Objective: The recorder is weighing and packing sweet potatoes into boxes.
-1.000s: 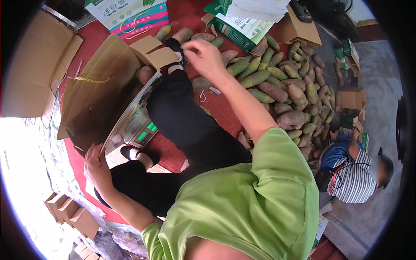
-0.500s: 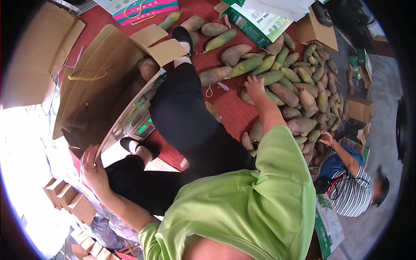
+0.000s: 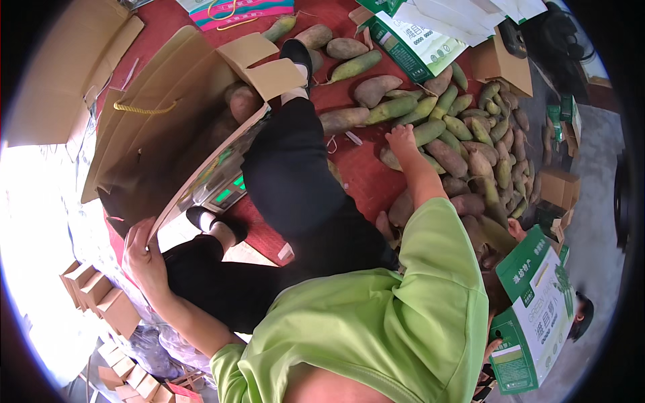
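Our right hand [image 3: 402,140] curls its fingers at the end of a long, green, tapering root [image 3: 430,131]; we cannot tell whether they grasp it. That root lies at the near edge of a heap of green and reddish-brown roots [image 3: 449,157]. Our left hand [image 3: 144,254] pinches the near rim of an open brown cardboard box [image 3: 161,77] with a yellow rope handle. We'd do best gripping the root's thick middle and bracing the rim.

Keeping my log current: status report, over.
Left hand holds open brown cardboard box by edge. Right hand at elongated green-brown root vegetables, grip unclear. Green-white cardboard carton partly hides co-worker.
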A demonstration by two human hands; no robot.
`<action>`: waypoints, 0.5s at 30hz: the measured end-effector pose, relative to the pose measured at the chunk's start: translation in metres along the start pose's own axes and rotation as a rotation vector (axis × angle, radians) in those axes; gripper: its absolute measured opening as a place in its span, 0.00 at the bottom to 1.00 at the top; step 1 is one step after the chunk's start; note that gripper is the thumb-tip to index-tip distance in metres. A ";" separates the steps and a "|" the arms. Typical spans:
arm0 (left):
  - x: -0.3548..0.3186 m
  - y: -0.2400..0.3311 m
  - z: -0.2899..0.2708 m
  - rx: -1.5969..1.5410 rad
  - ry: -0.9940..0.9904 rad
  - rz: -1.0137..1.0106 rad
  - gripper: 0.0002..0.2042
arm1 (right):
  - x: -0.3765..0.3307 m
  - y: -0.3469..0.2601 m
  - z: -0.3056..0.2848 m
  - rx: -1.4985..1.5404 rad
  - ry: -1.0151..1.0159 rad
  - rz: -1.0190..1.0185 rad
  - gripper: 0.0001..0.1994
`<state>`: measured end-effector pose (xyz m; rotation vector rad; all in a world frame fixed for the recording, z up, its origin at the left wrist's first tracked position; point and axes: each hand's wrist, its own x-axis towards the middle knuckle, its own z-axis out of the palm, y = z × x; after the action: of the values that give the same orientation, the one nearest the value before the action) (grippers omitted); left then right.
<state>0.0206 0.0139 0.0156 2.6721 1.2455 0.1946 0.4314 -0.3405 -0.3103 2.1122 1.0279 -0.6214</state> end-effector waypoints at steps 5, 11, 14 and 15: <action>-0.002 -0.001 -0.001 -0.034 0.018 0.002 0.11 | -0.011 -0.004 0.000 -0.210 0.031 -0.013 0.13; -0.001 -0.003 -0.004 -0.046 0.023 0.022 0.10 | -0.010 0.013 -0.028 0.070 0.154 -0.006 0.14; 0.001 0.002 -0.005 -0.056 0.010 -0.003 0.09 | -0.015 0.022 -0.053 0.258 0.330 0.096 0.17; 0.000 0.002 -0.005 -0.065 0.013 -0.010 0.09 | -0.018 0.024 -0.063 0.253 0.347 0.069 0.17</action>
<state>0.0208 0.0134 0.0212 2.6127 1.2348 0.2476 0.4476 -0.3123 -0.2485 2.5298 1.1008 -0.3732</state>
